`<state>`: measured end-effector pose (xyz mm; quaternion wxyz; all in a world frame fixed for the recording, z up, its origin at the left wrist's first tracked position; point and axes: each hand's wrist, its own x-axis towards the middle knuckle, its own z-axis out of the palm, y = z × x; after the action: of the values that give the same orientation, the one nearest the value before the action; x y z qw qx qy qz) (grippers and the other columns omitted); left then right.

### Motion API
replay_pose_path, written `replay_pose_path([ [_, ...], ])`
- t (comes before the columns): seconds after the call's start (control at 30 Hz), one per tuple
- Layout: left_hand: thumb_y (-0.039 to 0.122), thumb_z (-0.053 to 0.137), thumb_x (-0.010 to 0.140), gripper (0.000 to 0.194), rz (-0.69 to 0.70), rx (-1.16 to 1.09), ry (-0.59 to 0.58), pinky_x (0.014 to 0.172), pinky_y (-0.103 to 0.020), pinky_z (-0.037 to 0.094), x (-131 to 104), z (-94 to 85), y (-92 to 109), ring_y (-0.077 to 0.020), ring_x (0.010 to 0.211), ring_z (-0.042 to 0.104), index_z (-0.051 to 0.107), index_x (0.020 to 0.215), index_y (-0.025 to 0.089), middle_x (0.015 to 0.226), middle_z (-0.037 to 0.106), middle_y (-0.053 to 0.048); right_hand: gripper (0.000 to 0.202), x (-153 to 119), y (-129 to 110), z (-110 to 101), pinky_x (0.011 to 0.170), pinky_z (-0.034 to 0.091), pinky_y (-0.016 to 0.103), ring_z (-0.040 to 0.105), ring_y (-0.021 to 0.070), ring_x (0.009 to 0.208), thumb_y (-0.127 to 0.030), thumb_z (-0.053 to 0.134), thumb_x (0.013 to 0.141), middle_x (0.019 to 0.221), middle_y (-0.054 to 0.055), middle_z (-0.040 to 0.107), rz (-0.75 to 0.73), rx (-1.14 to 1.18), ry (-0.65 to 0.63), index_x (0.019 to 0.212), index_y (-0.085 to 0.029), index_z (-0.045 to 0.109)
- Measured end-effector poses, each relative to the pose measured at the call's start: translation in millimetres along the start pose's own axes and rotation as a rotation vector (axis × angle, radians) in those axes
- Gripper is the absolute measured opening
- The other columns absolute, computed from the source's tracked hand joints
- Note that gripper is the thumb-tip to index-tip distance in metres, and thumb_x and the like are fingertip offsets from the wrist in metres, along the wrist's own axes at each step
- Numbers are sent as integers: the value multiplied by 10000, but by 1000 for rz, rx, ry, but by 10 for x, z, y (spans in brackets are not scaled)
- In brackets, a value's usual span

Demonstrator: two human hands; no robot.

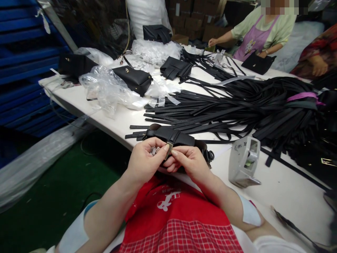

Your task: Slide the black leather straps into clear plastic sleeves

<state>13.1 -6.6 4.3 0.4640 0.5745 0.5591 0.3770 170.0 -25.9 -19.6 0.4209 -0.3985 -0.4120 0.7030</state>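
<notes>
A black handbag [181, 137] lies at the table's near edge, right in front of my body. My left hand [146, 158] is closed, its thumb and finger pinching the gold metal clasp [169, 150] on the bag's strap. Some small crumpled silvery scraps [154, 150] show between the fingers of that hand. From the other side, my right hand [191, 161] grips the same clasp with bent fingers close to the left thumb. The lower part of the bag is hidden behind both hands.
A large bundle of black straps [237, 102] spreads across the table [292, 196]. A tape dispenser [243, 161] stands right of my hands. Further back lie black bags [134, 79] and clear plastic wrapping [105, 88]. A co-worker [263, 31] holds another bag across the table.
</notes>
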Motion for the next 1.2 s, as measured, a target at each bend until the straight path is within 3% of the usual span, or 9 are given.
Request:
replay_pose_path([
  [0.33, 357, 663, 749, 212, 16, 50, 4, 535, -218, 415, 17, 11, 1, -120, 575, 535, 659, 710, 148, 652, 642, -12, 394, 13, -2, -2, 536, 531, 209, 666, 121, 570, -512, 697, 766, 730, 68, 730, 39, 32, 10, 841, -126, 707],
  [0.57, 290, 623, 794, 155, 179, 277, 135, 589, -232, 455, -45, 70, -24, -135, 596, 593, 676, 701, 178, 665, 679, 1, 441, 53, 3, 16, 523, 516, 203, 656, 124, 565, -551, 708, 719, 646, 46, 698, 59, 49, 24, 826, -124, 690],
  [0.83, 254, 585, 847, 162, 342, 417, 143, 671, -262, 466, -90, 67, -3, -159, 683, 618, 671, 731, 179, 722, 680, -18, 434, 81, 1, 42, 481, 482, 181, 630, 108, 514, -543, 733, 693, 620, 44, 693, 55, 97, 57, 765, -120, 674],
  [1.2, 251, 590, 856, 148, 348, 307, 162, 672, -258, 467, -50, 54, -59, -149, 689, 619, 690, 781, 173, 743, 680, -14, 438, 115, -55, 41, 496, 502, 178, 627, 97, 511, -544, 738, 696, 623, 33, 695, 34, 156, 2, 789, -122, 668],
])
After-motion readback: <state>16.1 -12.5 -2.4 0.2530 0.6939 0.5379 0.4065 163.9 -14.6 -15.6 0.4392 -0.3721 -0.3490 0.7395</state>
